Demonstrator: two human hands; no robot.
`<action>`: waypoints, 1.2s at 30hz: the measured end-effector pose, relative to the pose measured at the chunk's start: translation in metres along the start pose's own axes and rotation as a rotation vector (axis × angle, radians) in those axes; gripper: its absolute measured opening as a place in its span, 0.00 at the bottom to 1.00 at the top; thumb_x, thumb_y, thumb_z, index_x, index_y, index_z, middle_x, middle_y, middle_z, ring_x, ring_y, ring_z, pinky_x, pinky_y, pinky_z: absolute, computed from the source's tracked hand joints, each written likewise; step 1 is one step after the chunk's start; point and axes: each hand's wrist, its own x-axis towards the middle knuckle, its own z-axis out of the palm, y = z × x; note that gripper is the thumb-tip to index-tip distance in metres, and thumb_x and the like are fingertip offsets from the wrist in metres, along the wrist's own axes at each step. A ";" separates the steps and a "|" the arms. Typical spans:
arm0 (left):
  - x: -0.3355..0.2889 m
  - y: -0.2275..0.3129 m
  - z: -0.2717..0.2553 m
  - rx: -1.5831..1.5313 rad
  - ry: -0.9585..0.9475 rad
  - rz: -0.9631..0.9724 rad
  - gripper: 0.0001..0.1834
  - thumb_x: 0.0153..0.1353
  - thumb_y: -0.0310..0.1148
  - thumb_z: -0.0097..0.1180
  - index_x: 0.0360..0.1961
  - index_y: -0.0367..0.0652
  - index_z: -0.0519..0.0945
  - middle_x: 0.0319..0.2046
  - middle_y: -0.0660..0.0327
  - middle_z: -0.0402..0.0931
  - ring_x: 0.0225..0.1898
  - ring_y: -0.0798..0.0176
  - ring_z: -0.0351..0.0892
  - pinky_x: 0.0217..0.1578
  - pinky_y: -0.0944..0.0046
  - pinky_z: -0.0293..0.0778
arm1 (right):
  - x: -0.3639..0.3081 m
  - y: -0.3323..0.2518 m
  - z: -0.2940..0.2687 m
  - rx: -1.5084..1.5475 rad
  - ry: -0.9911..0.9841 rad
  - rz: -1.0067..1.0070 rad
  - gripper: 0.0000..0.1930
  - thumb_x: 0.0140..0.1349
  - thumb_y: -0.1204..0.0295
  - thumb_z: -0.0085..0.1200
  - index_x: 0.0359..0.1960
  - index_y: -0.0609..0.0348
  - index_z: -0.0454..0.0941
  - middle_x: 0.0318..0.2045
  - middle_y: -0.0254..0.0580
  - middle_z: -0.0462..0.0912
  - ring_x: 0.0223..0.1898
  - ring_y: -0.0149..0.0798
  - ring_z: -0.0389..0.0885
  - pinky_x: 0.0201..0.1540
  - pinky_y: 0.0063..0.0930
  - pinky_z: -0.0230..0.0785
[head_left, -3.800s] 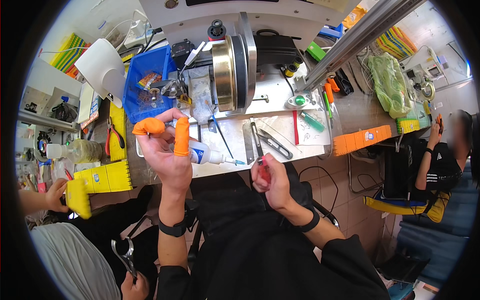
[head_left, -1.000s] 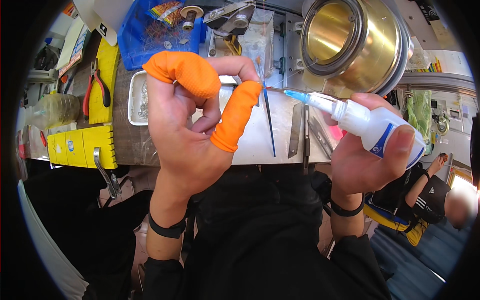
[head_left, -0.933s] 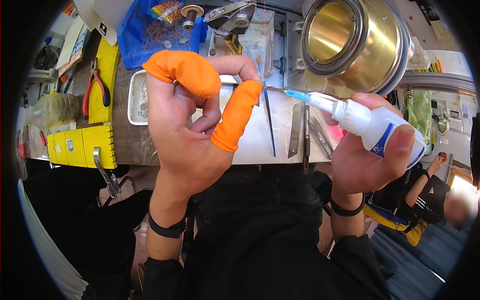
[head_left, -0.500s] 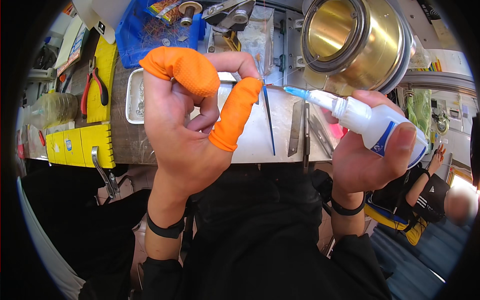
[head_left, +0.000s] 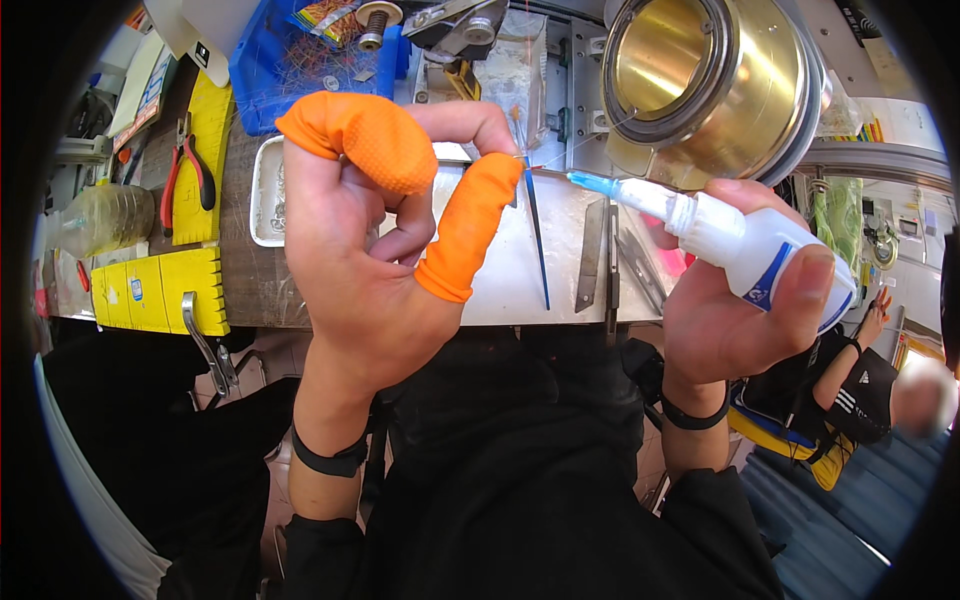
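Note:
My left hand (head_left: 365, 270) wears orange rubber finger covers on the thumb and one other finger. Its thumb and a bare fingertip pinch together at something too small to make out. My right hand (head_left: 715, 310) is wrapped round a white squeeze bottle (head_left: 765, 262) with a blue label patch. The bottle is tilted to the left, and its blue-hubbed needle tip (head_left: 594, 183) points at the pinched fingertips, close to them. Below the fingertips, a slim blue brush-like tool (head_left: 539, 250) lies on the white work surface (head_left: 500, 290).
A brass-coloured cylinder (head_left: 745, 85) stands at the back right. Flat metal blades (head_left: 590, 258) lie near the front edge. Left are a blue bin (head_left: 262, 85), a white tray (head_left: 266, 235) and red-handled pliers (head_left: 172, 185). Another person (head_left: 865, 385) is at the far right.
Both hands hold almost the same pose. My left hand has shifted very slightly left, and the needle tip stays near its fingertips.

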 end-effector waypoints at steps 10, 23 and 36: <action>0.001 0.002 0.001 0.008 0.017 -0.003 0.19 0.58 0.16 0.60 0.39 0.43 0.61 0.42 0.53 0.78 0.19 0.85 0.51 0.22 0.83 0.49 | 0.000 -0.001 0.002 0.049 -0.055 0.012 0.34 0.64 0.46 0.40 0.35 0.75 0.79 0.32 0.57 0.81 0.24 0.48 0.82 0.27 0.36 0.77; 0.001 0.003 0.002 0.008 0.023 -0.025 0.20 0.58 0.16 0.60 0.38 0.44 0.61 0.42 0.53 0.78 0.19 0.85 0.51 0.22 0.84 0.49 | 0.000 -0.001 0.004 0.079 -0.060 0.026 0.33 0.64 0.46 0.40 0.35 0.73 0.78 0.32 0.57 0.81 0.25 0.47 0.82 0.27 0.37 0.75; 0.000 0.004 0.001 0.006 0.004 -0.030 0.20 0.59 0.15 0.59 0.38 0.43 0.60 0.42 0.53 0.78 0.19 0.85 0.53 0.22 0.83 0.50 | -0.003 -0.001 0.005 0.089 -0.020 0.005 0.32 0.65 0.47 0.39 0.34 0.73 0.79 0.30 0.56 0.82 0.25 0.46 0.81 0.29 0.36 0.75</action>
